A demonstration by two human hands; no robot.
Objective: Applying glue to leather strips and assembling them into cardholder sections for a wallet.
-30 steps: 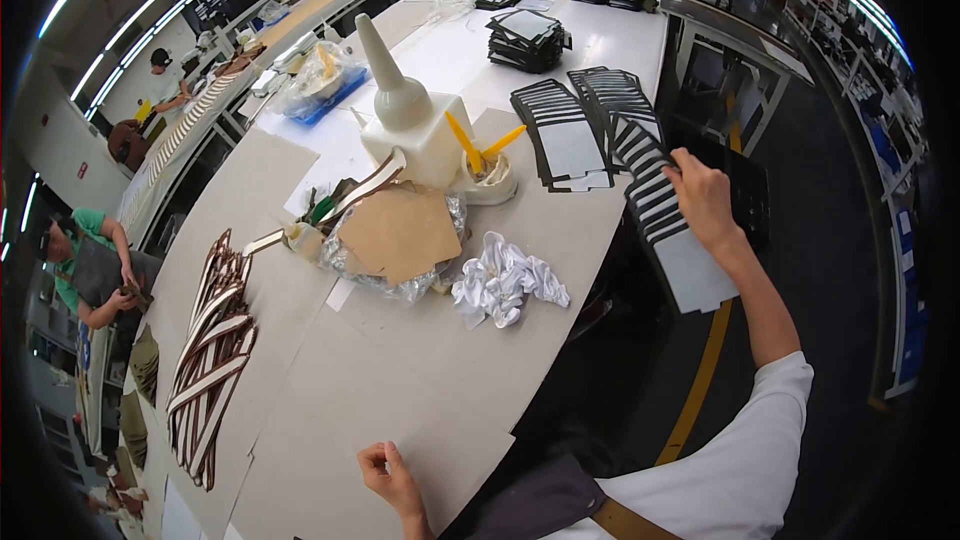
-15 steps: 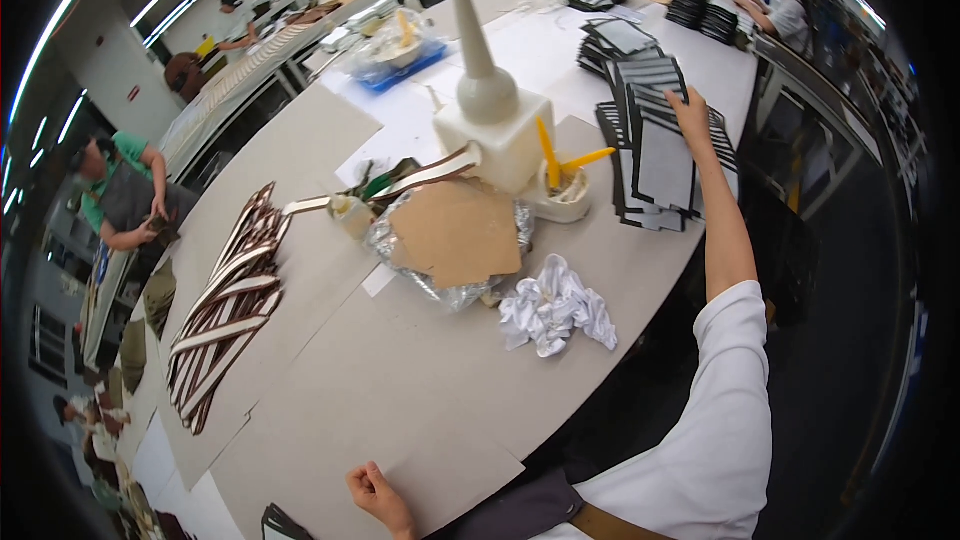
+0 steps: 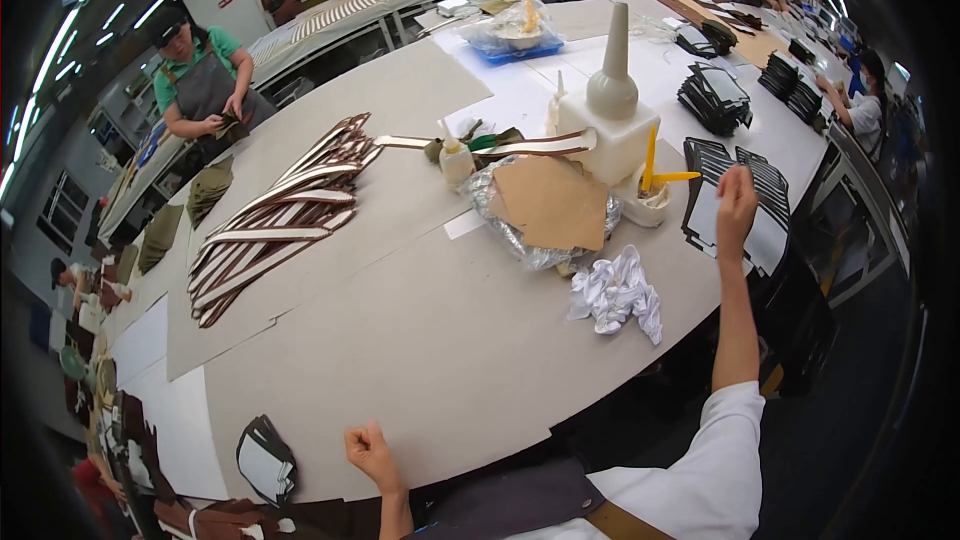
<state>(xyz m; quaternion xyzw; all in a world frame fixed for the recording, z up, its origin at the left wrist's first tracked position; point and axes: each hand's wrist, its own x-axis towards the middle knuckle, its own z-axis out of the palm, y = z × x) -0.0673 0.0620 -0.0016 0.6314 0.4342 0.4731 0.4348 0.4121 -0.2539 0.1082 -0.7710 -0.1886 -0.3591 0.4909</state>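
My left hand (image 3: pixel 370 452) is closed in a loose fist above the near table edge, with nothing visible in it. To its left lies a small stack of dark-edged panels with a pale face (image 3: pixel 265 465). On the right, my right hand (image 3: pixel 737 205) is raised with curled fingers in front of fanned black-edged grey panels (image 3: pixel 768 235); nothing shows in its grip. Behind these panels sits another stack of dark panels (image 3: pixel 715 98). A crumpled white cloth (image 3: pixel 618 292) rests on the table left of my right forearm.
A white square bottle with a tall nozzle (image 3: pixel 612 120) stands behind a brown cardboard piece (image 3: pixel 550 202) on crinkled foil. Beside it, a small tub (image 3: pixel 645 208) holds yellow-handled tools. Brown-and-white strips (image 3: pixel 285 210) lie bundled at left. A person in green (image 3: pixel 205 80) works across the table.
My right hand has drawn back toward me from the panels it was gripping, and these now lie spread on the table. The view has swung left, while my left hand stays closed.
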